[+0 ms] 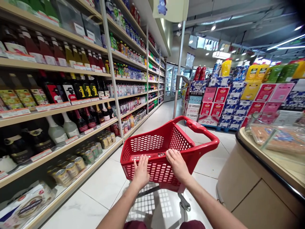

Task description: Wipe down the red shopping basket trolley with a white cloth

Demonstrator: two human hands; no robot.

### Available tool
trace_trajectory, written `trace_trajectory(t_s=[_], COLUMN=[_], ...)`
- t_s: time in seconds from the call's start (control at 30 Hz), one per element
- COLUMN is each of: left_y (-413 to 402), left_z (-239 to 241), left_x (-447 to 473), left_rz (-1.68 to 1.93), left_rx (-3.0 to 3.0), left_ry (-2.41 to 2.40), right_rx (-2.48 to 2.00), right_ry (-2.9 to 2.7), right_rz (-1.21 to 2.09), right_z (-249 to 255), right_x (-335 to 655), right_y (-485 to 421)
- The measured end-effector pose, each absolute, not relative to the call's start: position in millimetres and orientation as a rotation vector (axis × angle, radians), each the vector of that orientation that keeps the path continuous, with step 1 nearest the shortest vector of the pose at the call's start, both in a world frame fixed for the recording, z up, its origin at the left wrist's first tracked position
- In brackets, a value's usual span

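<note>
A red plastic shopping cart (154, 171) with perforated walls stands side-on in front of me, its handle (202, 130) pointing to the right. Nothing shows inside the part of its basket that I can see. My left hand (142, 171) lies against the near side wall, fingers stretched up to the rim. Farther right, my right hand (177, 163) is bent over the same rim, its fingertips reaching the inner side. A grey caster wheel (185, 203) shows under the cart.
Shelves (57, 111) of bottles and cans run along the left. A rounded counter (257, 178) with a clear-walled top stands close on the right. Stacked drink cartons (214, 101) and a metal pole (179, 70) are beyond the cart. Glass-door fridges (173, 79) line the back.
</note>
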State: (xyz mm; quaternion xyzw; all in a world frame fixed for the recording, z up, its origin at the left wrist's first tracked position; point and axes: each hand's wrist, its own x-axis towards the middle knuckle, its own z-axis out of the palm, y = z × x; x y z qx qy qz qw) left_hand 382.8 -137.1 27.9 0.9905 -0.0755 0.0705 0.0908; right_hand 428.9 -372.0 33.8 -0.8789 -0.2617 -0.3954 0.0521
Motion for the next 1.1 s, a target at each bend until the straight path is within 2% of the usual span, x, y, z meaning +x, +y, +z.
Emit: trace_trajectory(t_s=[0.23,0.4,0.57,0.77,0.97,1.1], left_y=[-135.4,-137.4,-136.4,-138.7,-141.6,-142.9], left_z=[29.2,32.9,31.0,33.4,33.0,32.0], left_x=[379.3,377.2,375.6,374.3,373.2,372.5], left_rz=[0.209,0.204,0.229,0.217,0.227,0.242], left_rx=[2.942,2.949,2.965,2.962,2.948,2.952], left_ry=[-0.228,-0.208,-0.214,-0.180,-0.182,-0.191], right_rx=[-2.702,-2.717,-2.602,-2.565,-2.488,-2.587], right_ry=[-0.367,-0.741,-0.332,-0.846,-0.391,-0.729], right_rz=[-1.396,-1.289,-1.498,-1.371,-1.563,-1.395], right_z=[48.2,42.4,45.8,25.2,42.9,32.7], right_x=[434.1,431.2,435.3,418.4,436.4,434.7], right_y=[-426.9,-419.5,-453.2,-445.4,-463.1,-420.9])
